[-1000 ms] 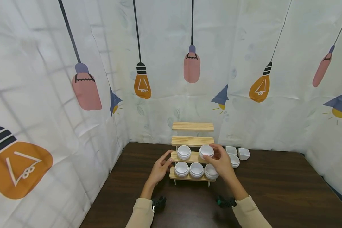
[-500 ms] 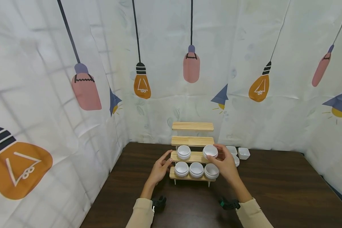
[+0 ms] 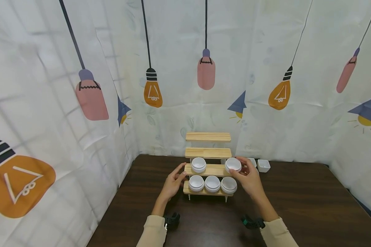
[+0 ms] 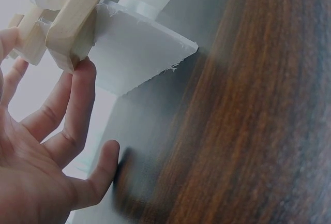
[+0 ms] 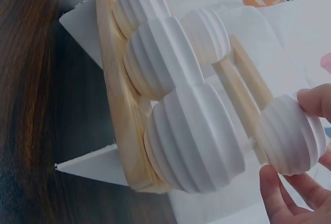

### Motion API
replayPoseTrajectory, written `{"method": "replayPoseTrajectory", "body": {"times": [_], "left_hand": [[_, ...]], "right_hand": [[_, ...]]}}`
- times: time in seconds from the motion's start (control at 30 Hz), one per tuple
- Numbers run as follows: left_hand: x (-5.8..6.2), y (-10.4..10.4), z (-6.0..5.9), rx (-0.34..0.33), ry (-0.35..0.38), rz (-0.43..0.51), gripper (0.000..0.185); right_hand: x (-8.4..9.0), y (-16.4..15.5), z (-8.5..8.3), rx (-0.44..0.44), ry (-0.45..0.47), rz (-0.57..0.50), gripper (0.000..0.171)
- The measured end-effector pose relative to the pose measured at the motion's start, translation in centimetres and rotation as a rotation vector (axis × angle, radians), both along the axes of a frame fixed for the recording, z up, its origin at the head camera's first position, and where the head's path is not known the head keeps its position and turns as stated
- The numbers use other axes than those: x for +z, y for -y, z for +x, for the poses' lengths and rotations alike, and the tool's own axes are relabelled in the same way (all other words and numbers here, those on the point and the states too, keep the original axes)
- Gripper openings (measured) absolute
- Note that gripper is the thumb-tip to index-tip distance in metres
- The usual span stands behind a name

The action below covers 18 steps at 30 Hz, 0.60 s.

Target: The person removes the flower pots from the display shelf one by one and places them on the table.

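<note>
The right hand (image 3: 249, 175) pinches a small white bowl (image 3: 233, 164) at the wooden rack's (image 3: 208, 153) second step, while the open left hand (image 3: 173, 181) steadies the rack's side.

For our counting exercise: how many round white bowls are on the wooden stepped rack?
5. Three sit in a row on the bottom step: left, middle, right. One sits at the left of the second step; one at its right end is gripped by the right hand.
</note>
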<state>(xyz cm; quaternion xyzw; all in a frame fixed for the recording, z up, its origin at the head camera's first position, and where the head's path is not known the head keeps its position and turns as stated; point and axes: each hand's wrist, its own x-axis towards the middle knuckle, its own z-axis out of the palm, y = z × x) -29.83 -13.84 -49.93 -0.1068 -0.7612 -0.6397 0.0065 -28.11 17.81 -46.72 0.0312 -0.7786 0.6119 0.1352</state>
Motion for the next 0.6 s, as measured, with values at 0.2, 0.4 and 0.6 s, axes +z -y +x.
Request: {"method": "replayPoseTrajectory", "body": {"times": [0.2,0.4,0.6], "left_hand": [[-0.1,0.0,-0.1,0.003,0.001,0.001,0.047],[-0.1,0.0,0.0,0.010,-0.003,0.006,0.047],[-0.1,-0.1,0.0,0.010,-0.003,0.005,0.048]], "right_hand": [[-0.2,-0.6,0.1,-0.010,0.013,-0.012,0.059],[-0.2,-1.2,0.3,-0.025,0.019,0.003,0.061],[-0.3,-1.9,0.6,-0.036,0.013,-0.003,0.059]]}}
